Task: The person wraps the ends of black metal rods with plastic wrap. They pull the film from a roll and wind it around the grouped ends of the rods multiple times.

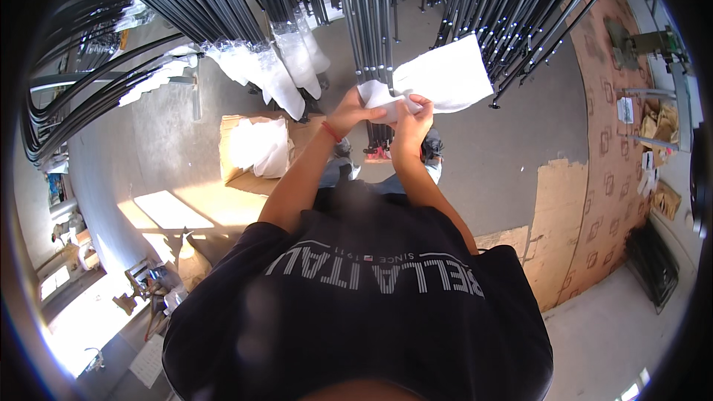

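Observation:
A white sheet of wrapping foam [447,74] lies across the lower part of an upright bundle of thin black metal tubes [365,22]. My left hand [349,113] closes on the sheet's left part, its thumb pointing right. Beside it my right hand [411,125] pinches the folded lower edge of the same sheet. The sheet's free part spreads to the right of the tubes. Below my hands the tube ends [377,134] show again, above a small red thing [376,154] between my feet. The sheet hides the tubes behind it.
More black tubes [512,15] stand at the right. Tube bundles with white-wrapped ends [256,70] stand at the left, near curved black tubes [44,115]. An opened cardboard box [232,150] holds white sheets [260,147]. Cardboard [561,215] covers floor at the right.

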Tool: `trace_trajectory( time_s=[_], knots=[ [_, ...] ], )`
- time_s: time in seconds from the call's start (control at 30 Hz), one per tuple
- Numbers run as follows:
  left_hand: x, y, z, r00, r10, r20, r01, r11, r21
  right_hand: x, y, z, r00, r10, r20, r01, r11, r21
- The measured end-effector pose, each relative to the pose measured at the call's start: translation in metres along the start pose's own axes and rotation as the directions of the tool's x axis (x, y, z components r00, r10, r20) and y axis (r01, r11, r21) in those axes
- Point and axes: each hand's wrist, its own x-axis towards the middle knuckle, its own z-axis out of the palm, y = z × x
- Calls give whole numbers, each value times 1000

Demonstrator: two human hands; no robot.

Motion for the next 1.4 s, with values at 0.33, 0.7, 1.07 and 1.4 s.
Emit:
trace_trajectory(
  time_s=[0.33,0.7,1.07,1.4],
  knots=[
    [12,-4,10,930,17,-367,-4,999,36,-2,-9,-34,594,-748,298,752,383,-537],
    [-3,-9,-1,933,62,-355,-20,992,123,31,2,-69,716,139,684,-511,772,378],
    [-7,-8,1,927,56,-370,-34,997,64,-2,30,-37,838,180,515,-358,893,271],
    [-11,-5,-3,978,84,-189,-90,996,-26,31,60,-41,710,52,703,-559,648,517]
  ],
)
